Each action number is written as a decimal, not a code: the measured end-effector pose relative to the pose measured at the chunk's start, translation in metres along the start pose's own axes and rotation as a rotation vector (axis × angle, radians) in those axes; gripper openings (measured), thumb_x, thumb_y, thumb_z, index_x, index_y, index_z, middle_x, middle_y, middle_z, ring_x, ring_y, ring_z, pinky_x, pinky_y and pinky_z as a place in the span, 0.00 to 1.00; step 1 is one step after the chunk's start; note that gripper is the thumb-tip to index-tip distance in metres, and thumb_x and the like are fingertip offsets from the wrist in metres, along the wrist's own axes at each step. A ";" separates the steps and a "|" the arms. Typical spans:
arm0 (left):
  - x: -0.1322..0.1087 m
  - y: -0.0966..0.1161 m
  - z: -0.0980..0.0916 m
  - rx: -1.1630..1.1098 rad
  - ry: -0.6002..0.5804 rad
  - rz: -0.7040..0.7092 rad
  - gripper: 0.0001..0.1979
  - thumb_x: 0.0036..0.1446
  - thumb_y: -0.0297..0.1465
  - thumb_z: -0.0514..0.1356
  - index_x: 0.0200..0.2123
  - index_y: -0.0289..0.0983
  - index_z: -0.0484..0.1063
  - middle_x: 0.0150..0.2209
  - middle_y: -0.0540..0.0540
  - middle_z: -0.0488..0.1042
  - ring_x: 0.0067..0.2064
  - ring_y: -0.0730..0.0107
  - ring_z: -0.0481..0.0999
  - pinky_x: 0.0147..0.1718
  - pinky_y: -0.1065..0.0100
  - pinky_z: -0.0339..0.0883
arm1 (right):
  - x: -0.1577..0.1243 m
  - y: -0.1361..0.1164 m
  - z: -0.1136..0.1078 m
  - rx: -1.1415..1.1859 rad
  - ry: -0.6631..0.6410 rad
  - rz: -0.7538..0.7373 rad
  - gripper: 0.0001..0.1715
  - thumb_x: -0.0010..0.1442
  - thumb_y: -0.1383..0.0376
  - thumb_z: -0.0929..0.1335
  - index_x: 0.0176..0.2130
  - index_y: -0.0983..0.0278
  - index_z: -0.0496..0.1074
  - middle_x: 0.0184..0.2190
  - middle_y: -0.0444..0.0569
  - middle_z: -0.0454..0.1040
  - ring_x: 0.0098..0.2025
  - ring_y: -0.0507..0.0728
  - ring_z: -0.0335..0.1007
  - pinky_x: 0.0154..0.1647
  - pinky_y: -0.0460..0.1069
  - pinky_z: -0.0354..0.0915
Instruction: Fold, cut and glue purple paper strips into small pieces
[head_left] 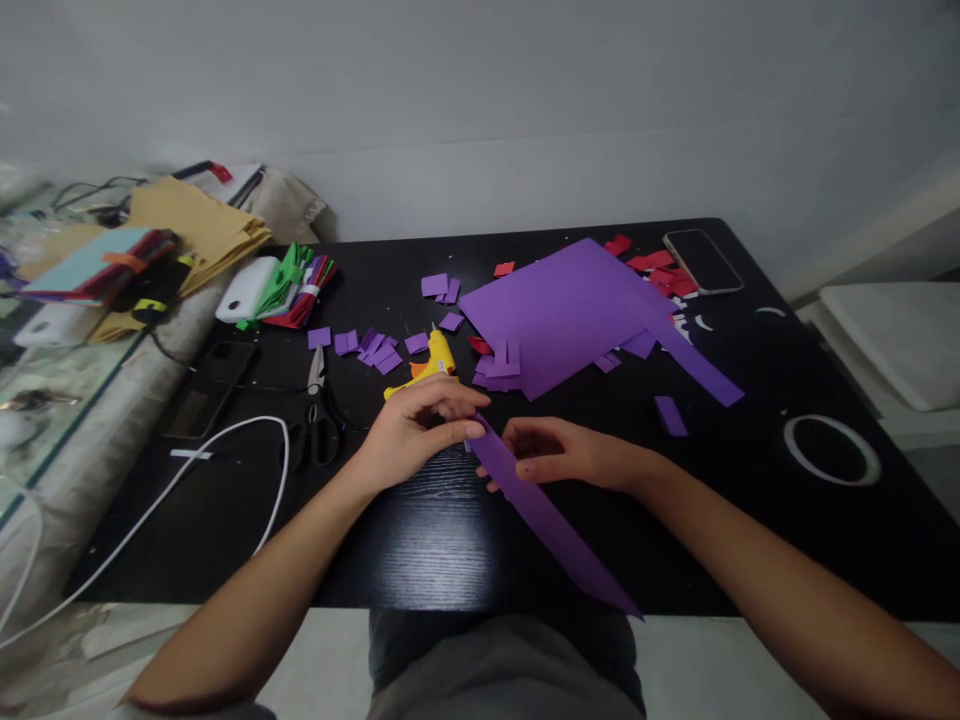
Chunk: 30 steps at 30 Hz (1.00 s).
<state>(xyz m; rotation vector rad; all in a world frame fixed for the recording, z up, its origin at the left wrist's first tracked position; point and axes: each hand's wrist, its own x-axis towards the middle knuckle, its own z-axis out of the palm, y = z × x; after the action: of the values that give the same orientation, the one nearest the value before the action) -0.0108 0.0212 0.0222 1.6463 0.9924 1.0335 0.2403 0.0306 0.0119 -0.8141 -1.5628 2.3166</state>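
Observation:
A long purple foam or paper strip slants from between my hands down to the table's front edge. My left hand pinches its upper end between thumb and fingers. Lower on the strip, my right hand grips it, thumb on top and fingers underneath. Just beyond my left hand lies a yellow glue gun, partly covered by that hand. Small purple pieces are scattered past my hands, beside a large purple sheet. Another purple strip lies across the sheet's right side.
Black scissors, a dark phone and a white cable lie to the left. Folded green and red sheets are behind them. On the right are a white ring, a second phone and red scraps.

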 end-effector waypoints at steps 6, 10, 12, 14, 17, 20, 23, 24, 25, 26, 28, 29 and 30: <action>0.000 -0.003 0.004 -0.042 0.040 -0.074 0.16 0.55 0.32 0.73 0.47 0.37 0.78 0.38 0.46 0.81 0.38 0.70 0.79 0.42 0.68 0.75 | -0.001 0.001 -0.003 0.106 0.126 -0.014 0.27 0.58 0.51 0.79 0.46 0.63 0.71 0.48 0.53 0.81 0.52 0.59 0.79 0.54 0.55 0.70; -0.001 -0.005 0.006 0.031 0.060 -0.100 0.15 0.57 0.33 0.72 0.46 0.37 0.78 0.42 0.44 0.81 0.42 0.68 0.80 0.47 0.65 0.75 | -0.001 0.001 -0.004 0.145 0.177 -0.001 0.28 0.58 0.53 0.79 0.49 0.63 0.70 0.49 0.53 0.81 0.53 0.60 0.79 0.53 0.54 0.71; -0.001 -0.007 0.006 0.074 0.078 -0.109 0.15 0.57 0.34 0.72 0.46 0.37 0.78 0.45 0.43 0.81 0.44 0.66 0.80 0.48 0.63 0.75 | -0.001 0.001 -0.003 0.168 0.184 0.001 0.29 0.57 0.54 0.80 0.51 0.62 0.70 0.49 0.53 0.81 0.53 0.60 0.79 0.52 0.53 0.72; -0.002 -0.009 0.006 0.089 0.070 -0.123 0.16 0.57 0.36 0.72 0.47 0.38 0.78 0.46 0.42 0.81 0.45 0.65 0.80 0.49 0.63 0.75 | -0.001 0.000 -0.003 0.180 0.190 0.006 0.31 0.57 0.56 0.80 0.53 0.62 0.70 0.50 0.52 0.81 0.51 0.59 0.80 0.50 0.52 0.72; -0.002 -0.009 0.006 0.056 0.050 -0.152 0.17 0.58 0.37 0.72 0.47 0.38 0.78 0.43 0.44 0.81 0.41 0.67 0.80 0.45 0.64 0.75 | 0.001 0.000 -0.003 0.179 0.223 0.002 0.35 0.55 0.58 0.80 0.57 0.61 0.69 0.50 0.52 0.80 0.49 0.57 0.79 0.50 0.52 0.72; -0.001 -0.008 0.008 -0.012 0.061 -0.199 0.17 0.57 0.37 0.72 0.46 0.37 0.77 0.36 0.46 0.79 0.37 0.70 0.78 0.38 0.69 0.73 | 0.002 0.001 -0.003 0.178 0.275 -0.030 0.41 0.52 0.62 0.82 0.59 0.60 0.67 0.51 0.51 0.78 0.52 0.58 0.78 0.54 0.54 0.71; 0.000 -0.007 0.010 -0.066 0.046 -0.245 0.17 0.56 0.37 0.72 0.45 0.36 0.77 0.33 0.48 0.77 0.34 0.72 0.76 0.36 0.70 0.71 | 0.002 0.003 -0.003 0.170 0.304 -0.061 0.52 0.48 0.64 0.83 0.64 0.56 0.62 0.53 0.50 0.75 0.54 0.59 0.77 0.57 0.56 0.72; 0.000 -0.006 0.010 -0.078 0.024 -0.254 0.16 0.56 0.38 0.72 0.45 0.36 0.77 0.34 0.48 0.77 0.35 0.72 0.75 0.37 0.70 0.71 | 0.002 0.004 -0.003 0.163 0.303 -0.066 0.56 0.47 0.65 0.84 0.67 0.53 0.60 0.53 0.49 0.75 0.53 0.59 0.77 0.57 0.57 0.73; 0.000 -0.006 0.010 -0.087 -0.005 -0.262 0.15 0.57 0.39 0.71 0.43 0.36 0.78 0.34 0.48 0.77 0.35 0.72 0.75 0.37 0.70 0.71 | 0.002 0.004 -0.003 0.151 0.298 -0.070 0.60 0.46 0.65 0.84 0.68 0.51 0.57 0.52 0.49 0.74 0.52 0.59 0.77 0.56 0.57 0.74; 0.000 -0.007 0.010 -0.092 -0.035 -0.271 0.15 0.58 0.40 0.70 0.42 0.36 0.78 0.34 0.48 0.77 0.35 0.71 0.75 0.36 0.70 0.70 | 0.002 0.005 -0.003 0.132 0.291 -0.071 0.63 0.45 0.65 0.84 0.69 0.48 0.55 0.52 0.48 0.73 0.51 0.59 0.78 0.55 0.58 0.75; 0.000 -0.007 0.010 -0.089 -0.088 -0.285 0.14 0.59 0.41 0.69 0.40 0.36 0.78 0.33 0.48 0.77 0.33 0.71 0.74 0.33 0.70 0.68 | 0.002 0.007 -0.003 0.075 0.273 -0.077 0.63 0.45 0.64 0.85 0.69 0.47 0.55 0.52 0.47 0.73 0.50 0.59 0.78 0.53 0.58 0.75; 0.000 -0.006 0.009 -0.083 -0.106 -0.289 0.14 0.60 0.41 0.68 0.40 0.36 0.78 0.32 0.49 0.76 0.32 0.71 0.73 0.32 0.70 0.67 | 0.002 0.007 -0.003 0.043 0.272 -0.087 0.59 0.46 0.63 0.84 0.67 0.48 0.59 0.52 0.48 0.73 0.50 0.59 0.77 0.53 0.58 0.75; 0.000 -0.006 0.009 -0.071 -0.124 -0.291 0.13 0.61 0.41 0.67 0.39 0.36 0.78 0.31 0.49 0.76 0.32 0.71 0.72 0.31 0.71 0.65 | 0.003 0.008 -0.003 0.009 0.283 -0.101 0.52 0.47 0.61 0.84 0.64 0.51 0.63 0.52 0.48 0.73 0.50 0.59 0.76 0.53 0.57 0.75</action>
<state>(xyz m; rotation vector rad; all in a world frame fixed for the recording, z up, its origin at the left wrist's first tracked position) -0.0035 0.0200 0.0143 1.4385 1.0625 0.7541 0.2407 0.0313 0.0032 -0.9865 -1.4350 2.0333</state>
